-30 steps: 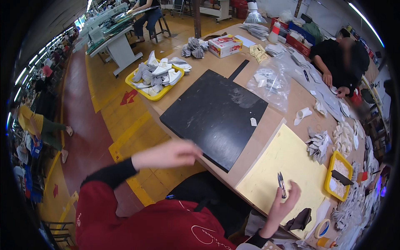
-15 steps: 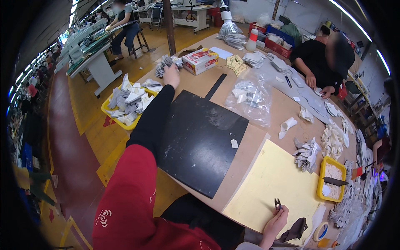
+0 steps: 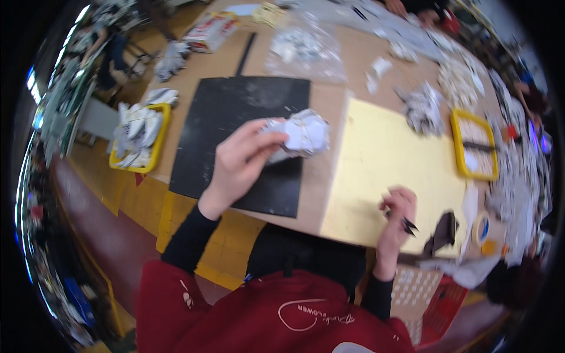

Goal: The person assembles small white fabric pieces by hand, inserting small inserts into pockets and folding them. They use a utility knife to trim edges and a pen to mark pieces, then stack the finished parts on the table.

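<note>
My left hand (image 3: 238, 162) grips a bundle of white and grey fabric pieces (image 3: 309, 134) by one end. The bundle is above the right part of a black board (image 3: 209, 132); what binds it is too blurred to make out. Over the pale yellow sheet (image 3: 376, 176), my right hand (image 3: 398, 219) is curled around small dark thread snips (image 3: 409, 226), their points sticking out to the right. A crumpled dark cloth scrap (image 3: 442, 234) lies on the sheet close to that hand.
At the left stands a yellow basket (image 3: 113, 160) of fabric pieces; behind it are a grey bundle (image 3: 172, 60) and a box (image 3: 212, 31). A clear plastic bag (image 3: 326, 59) lies farther back. Rightward are fabric piles (image 3: 424, 109), a yellow tray (image 3: 456, 141) and a tape roll (image 3: 481, 228).
My left hand has come back from the far left pile to over the black board, now with a fabric bundle. My right hand still has the snips, turned to point rightward. The view has tilted down.
</note>
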The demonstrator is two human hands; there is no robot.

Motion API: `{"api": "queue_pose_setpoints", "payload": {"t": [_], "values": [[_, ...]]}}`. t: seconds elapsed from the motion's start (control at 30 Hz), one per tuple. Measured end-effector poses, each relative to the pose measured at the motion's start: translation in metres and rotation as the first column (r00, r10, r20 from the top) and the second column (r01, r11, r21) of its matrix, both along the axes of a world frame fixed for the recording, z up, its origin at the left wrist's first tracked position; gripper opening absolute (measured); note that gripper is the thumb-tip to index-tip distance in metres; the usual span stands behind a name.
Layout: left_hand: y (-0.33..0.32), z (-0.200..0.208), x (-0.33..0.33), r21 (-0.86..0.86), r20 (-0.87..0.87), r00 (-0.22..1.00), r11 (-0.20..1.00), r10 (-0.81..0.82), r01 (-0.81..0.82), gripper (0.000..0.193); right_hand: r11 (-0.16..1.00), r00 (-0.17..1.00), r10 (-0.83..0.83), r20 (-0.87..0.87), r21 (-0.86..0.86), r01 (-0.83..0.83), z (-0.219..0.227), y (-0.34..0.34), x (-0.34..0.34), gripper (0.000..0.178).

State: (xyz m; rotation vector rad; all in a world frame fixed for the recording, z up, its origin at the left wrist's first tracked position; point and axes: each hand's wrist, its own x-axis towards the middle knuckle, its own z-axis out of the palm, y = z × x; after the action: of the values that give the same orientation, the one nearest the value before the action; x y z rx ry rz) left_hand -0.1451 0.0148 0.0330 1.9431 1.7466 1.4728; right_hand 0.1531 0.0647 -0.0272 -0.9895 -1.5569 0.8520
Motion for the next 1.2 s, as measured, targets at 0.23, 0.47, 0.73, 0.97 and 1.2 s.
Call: {"api": "queue_pose_setpoints", "payload": {"t": [0.23,0.47,0.73,0.97,1.2], "values": [[0.001,-0.052,0.108,-0.177,0.036,0.974,0.958,-0.224,0.226,0.022,0.997,0.977,0.013,0.212,-0.077,0.003,0.009,-0.009,-0.013,0.011],[0.01,-0.046,0.117,-0.321,0.445,0.894,0.923,-0.053,0.215,0.061,0.97,0.985,-0.06,0.163,-0.225,0.097,-0.012,-0.019,-0.007,0.008],[0.027,-0.047,0.115,-0.544,0.197,0.967,0.802,-0.164,0.247,0.066,0.984,0.987,-0.014,0.162,-0.175,0.043,-0.015,-0.011,-0.017,0.009],[0.018,-0.055,0.12,-0.495,0.288,0.951,0.832,-0.114,0.25,0.068,0.996,0.983,-0.088,0.161,0.009,0.088,-0.02,-0.014,-0.028,0.011],[0.02,-0.064,0.116,-0.512,0.286,0.957,0.837,-0.043,0.191,0.07,0.999,0.963,0.034,0.268,-0.01,-0.032,-0.025,-0.005,-0.02,0.023]]}}
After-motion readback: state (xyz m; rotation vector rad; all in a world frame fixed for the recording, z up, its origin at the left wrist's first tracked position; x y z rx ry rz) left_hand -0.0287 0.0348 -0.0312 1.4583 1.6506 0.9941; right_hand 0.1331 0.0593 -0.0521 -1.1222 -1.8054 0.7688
